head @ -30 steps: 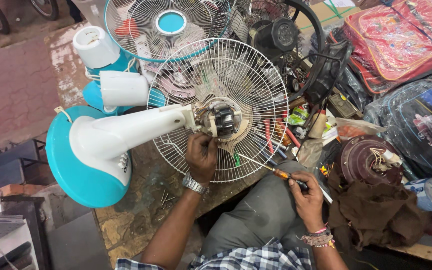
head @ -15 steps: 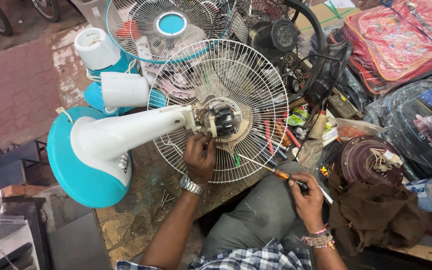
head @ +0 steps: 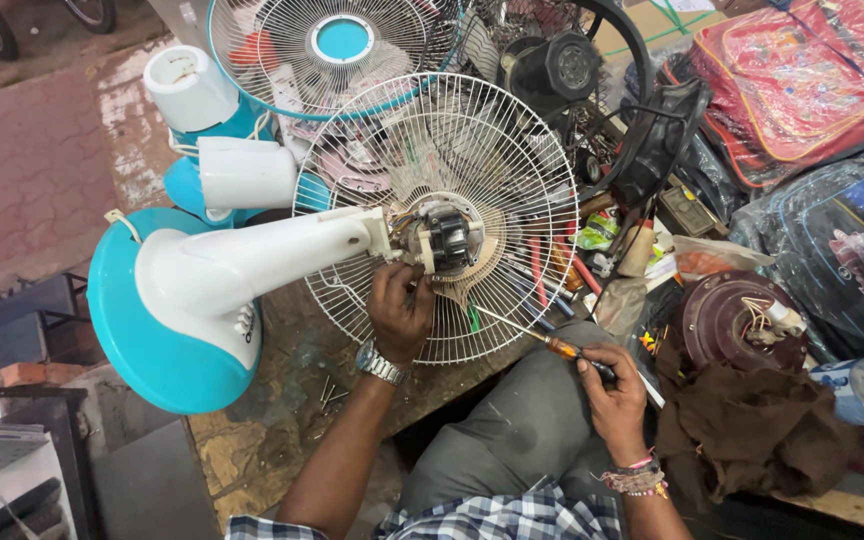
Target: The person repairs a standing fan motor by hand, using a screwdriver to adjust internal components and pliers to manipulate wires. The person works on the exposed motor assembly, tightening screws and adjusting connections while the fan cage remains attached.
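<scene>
**a watch, bracelets, checked shirt and grey trousers**

the left hand (head: 402,310) sits near the middle of the frame, its forearm bare down to the lower edge. a metal wristwatch (head: 380,364) with a silver link band circles that wrist. the right hand (head: 612,390) lies at lower right, and its wrist carries a stack of bracelets (head: 637,478): thin pink and red threads, with beaded and gold-toned bands below them. both sleeves end above the forearms. along the bottom centre of the frame shows a checked shirt (head: 512,515) in blue, white and dark lines. above it, grey trousers (head: 512,440) cover a raised knee, the cloth plain and lightly creased.
</scene>
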